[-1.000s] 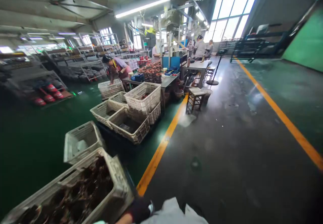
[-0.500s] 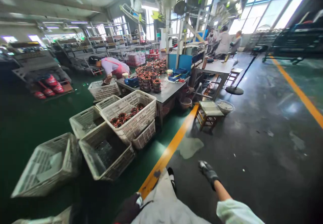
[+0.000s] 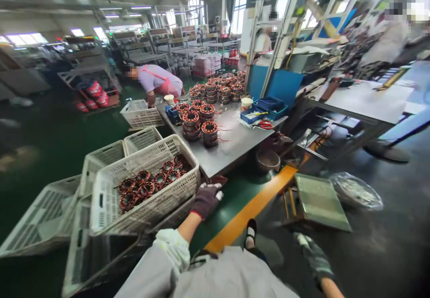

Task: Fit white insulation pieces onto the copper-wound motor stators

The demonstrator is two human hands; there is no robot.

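The left hand (image 3: 206, 199), gloved, is hovering just beside the surface's (image 3: 231, 141) near corner, next to the rim of the white crate (image 3: 161, 206). Its grip is showing loosely bent fingers, but whether they are touching the rim or closing on anything, one cannot tell. The right hand (image 3: 316, 257), also gloved, is hanging well apart from the surface, near the stool (image 3: 320, 202); its grip is looking loosely open and holding nothing visible.

The crate is sitting along the surface's near end, resting over lower crates and carrying wire-wound rings (image 3: 160, 179). More rings are standing in stacks (image 3: 210, 132) on the surface, close to its edge. Beyond them, a co-worker (image 3: 157, 81) is leaning over another crate at the surface's far side.

The rings are looking dense and rigid, so each is probably weighing a fair amount, while their windings and loose leads are seeming easier to nick or snag. The outer metal body is offering the safest hold. The crate is looking stiff but heavily loaded, its end rims suiting two hands.
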